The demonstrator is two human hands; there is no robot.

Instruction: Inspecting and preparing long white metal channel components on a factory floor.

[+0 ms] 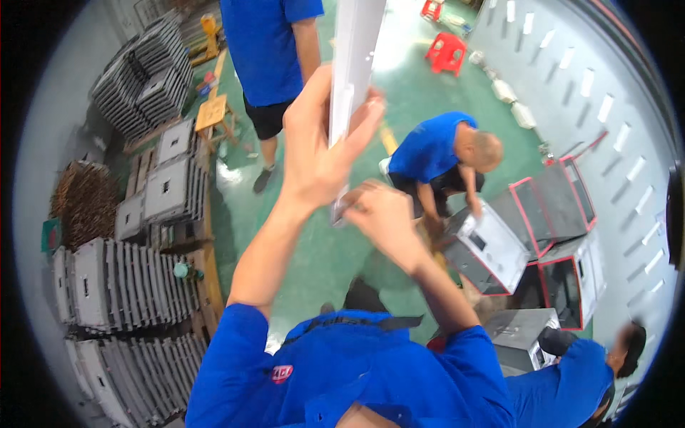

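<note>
A long, narrow light-grey panel (354, 53), seen nearly edge-on, rises upright before me and runs out past the top of the picture. My left hand (317, 146) is wrapped round its lower part, with the thumb on the near side and other fingertips at the right edge. At the panel's bottom end, my right hand (382, 217) has its fingers bent and pressed together against the corner. Those fingertips are slightly blurred, so any small item between them is hidden.
Stacked grey metal panels (125, 285) line the left, near a wooden stool (215, 118). One person (267, 57) stands ahead; another (435, 153) crouches by grey cabinets (492, 239) with red edging. A third person (564, 381) is at lower right. A red stool (447, 53) stands farther off.
</note>
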